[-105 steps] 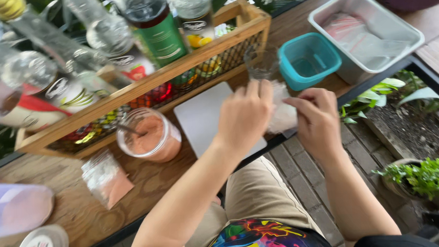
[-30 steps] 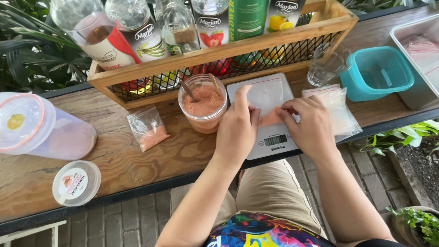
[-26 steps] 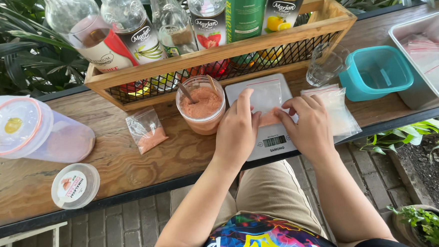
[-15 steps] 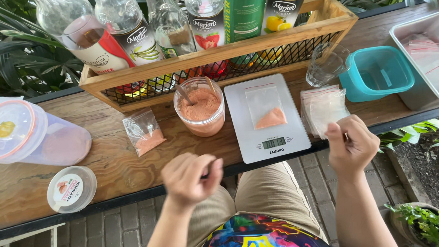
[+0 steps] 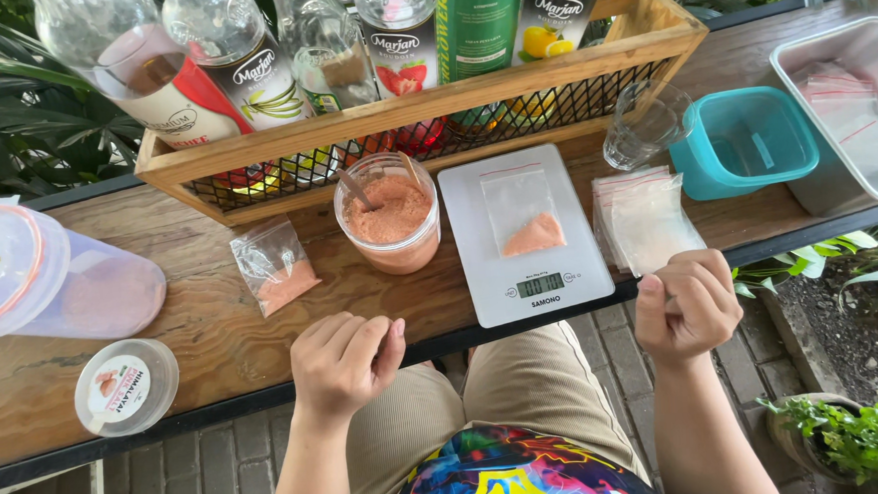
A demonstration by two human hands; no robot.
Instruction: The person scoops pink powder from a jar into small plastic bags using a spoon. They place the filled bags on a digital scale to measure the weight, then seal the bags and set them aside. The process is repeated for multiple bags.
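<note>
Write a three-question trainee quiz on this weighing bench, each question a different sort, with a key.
1. True or false: the small clear zip bag of pink powder lies on the flat white digital kitchen scale.
2. Multiple choice: what stands just left of the scale? A) a round clear plastic tub of pink powder B) a teal square plastic container C) an empty drinking glass
3. Fill in: both the left hand and right hand are loosely ____ and hold nothing.

Key: 1 true; 2 A, the tub; 3 curled.
</note>
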